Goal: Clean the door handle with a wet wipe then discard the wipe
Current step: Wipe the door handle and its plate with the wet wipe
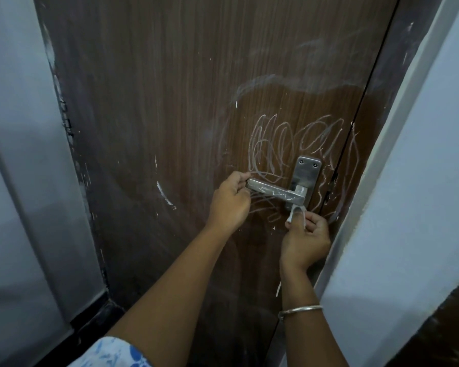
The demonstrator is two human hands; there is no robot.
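Observation:
A silver lever door handle [273,191] with white smears sticks out to the left from its metal backplate [306,169] on a brown wooden door [149,107]. My left hand [231,201] grips the free left end of the lever. My right hand [304,238] is just below the backplate and holds a white wet wipe [293,214] wrapped over a raised finger. That wipe-covered fingertip touches the lower part of the handle's base.
White chalk scribbles cover the door around the handle. The dark door frame [376,75] and a pale wall [419,181] stand close on the right. A grey wall [19,154] lies to the left. A metal bangle [300,310] circles my right wrist.

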